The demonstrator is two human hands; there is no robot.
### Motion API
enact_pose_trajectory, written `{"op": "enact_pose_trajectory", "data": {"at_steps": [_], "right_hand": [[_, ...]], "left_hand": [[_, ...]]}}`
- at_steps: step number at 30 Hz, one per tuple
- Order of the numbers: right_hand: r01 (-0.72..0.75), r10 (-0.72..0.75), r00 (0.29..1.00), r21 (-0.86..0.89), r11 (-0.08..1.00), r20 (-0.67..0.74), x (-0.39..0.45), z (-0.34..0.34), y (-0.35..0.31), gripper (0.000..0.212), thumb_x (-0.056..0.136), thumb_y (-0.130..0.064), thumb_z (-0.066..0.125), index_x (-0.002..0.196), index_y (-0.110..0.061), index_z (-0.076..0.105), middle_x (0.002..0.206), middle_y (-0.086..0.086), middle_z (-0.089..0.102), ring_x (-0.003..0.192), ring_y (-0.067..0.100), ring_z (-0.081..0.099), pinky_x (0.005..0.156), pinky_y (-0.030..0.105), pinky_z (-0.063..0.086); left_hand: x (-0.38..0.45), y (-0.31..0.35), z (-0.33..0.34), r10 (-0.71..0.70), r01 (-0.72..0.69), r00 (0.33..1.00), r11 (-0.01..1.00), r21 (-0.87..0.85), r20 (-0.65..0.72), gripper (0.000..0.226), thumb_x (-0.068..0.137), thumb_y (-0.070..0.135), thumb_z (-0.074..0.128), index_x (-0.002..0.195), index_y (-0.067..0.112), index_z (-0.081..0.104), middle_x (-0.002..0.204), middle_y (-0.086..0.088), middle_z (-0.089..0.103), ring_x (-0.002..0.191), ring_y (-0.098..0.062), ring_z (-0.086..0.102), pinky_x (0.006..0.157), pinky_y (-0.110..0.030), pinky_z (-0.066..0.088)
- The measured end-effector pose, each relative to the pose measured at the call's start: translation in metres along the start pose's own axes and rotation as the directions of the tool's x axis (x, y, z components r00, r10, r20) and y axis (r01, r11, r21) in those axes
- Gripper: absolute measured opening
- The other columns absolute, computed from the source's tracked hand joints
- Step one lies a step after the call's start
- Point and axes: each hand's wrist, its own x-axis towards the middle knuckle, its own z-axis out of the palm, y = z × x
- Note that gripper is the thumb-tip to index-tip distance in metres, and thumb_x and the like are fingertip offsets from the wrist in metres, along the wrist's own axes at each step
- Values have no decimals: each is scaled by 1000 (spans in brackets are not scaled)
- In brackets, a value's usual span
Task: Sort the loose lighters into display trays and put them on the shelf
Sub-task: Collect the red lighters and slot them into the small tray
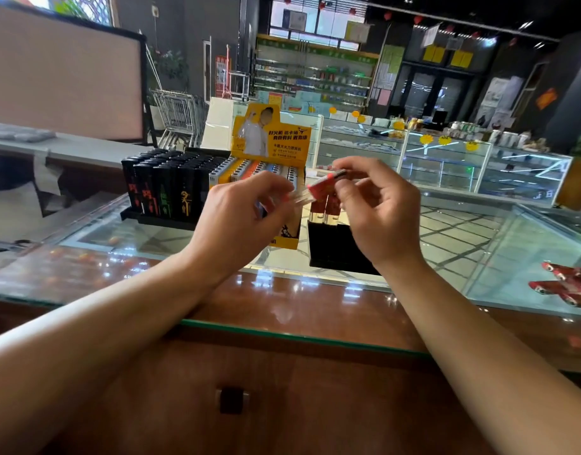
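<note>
Your left hand and right hand together pinch a red lighter above the counter. Behind it, a black tray holds two lighters; the black display tray at the counter's left stands full.

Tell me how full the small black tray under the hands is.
Nearly empty: the black tray shows only two red lighters standing upright.

On the desk, the boxed display tray stands in the middle. A full tray of lighters sits just left of it. A small tray sits right. Loose lighters lie far right.
</note>
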Motion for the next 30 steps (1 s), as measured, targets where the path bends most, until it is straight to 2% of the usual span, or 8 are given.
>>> {"op": "enact_pose_trajectory", "data": {"at_steps": [3,5,7,10,13,20,27,30], "right_hand": [[-58,55,993,-27,998,-108,4,-8,12,20,91,-17,60,108,-19,71,90,-5,68,71,10,61,60,21,46],[-56,43,992,-102,993,-122,5,-11,18,21,91,-16,59,108,-18,72,92,-4,67,76,10,61,64,20,48],[-19,3,996,-182,983,-86,4,-10,21,20,91,-14,60,108,-17,72,90,-6,64,76,10,59,66,17,47],[38,-41,999,-266,963,-8,5,-5,26,20,91,-11,63,108,-14,73,90,-9,61,77,8,55,69,10,41],[71,-56,997,-322,944,56,4,1,30,21,90,-9,66,108,-15,73,97,-8,65,88,5,58,78,4,39],[118,-39,983,-452,884,180,3,10,36,27,87,-7,70,112,-16,72,106,3,72,98,23,65,84,27,47],[80,9,985,-508,858,171,2,13,42,24,88,-10,68,111,-16,67,104,4,72,94,29,61,74,32,42],[114,-16,984,-559,821,178,1,16,45,29,86,-13,70,114,-19,70,107,3,70,96,32,55,79,38,39]], "left_hand": [[0,-2,1,48,-42,997,994,98,-55,20,84,26,67,100,17,74,81,15,65,72,8,55,71,-2,38],[0,-2,3,92,-85,995,986,142,-46,25,85,30,62,103,16,73,97,7,72,91,-3,59,82,-11,41],[0,0,5,126,-120,992,979,163,-27,28,86,29,61,106,14,73,110,3,73,110,-15,60,93,-22,43],[-1,-1,8,173,-175,985,963,205,26,32,86,24,66,115,12,72,124,-3,68,124,-21,56,106,-33,40],[0,-4,9,148,-179,981,939,292,125,47,87,35,64,128,14,64,138,-6,59,135,-26,47,113,-47,35],[0,-7,9,96,-208,960,875,438,263,66,88,56,44,141,19,52,150,-7,47,144,-30,34,119,-49,24],[-1,-9,9,57,-200,952,859,472,300,70,86,58,49,146,22,46,154,-6,41,147,-30,27,120,-49,17],[-1,-10,10,47,-187,953,867,462,299,72,86,60,43,146,22,45,154,-5,41,148,-30,26,121,-49,16]]}}
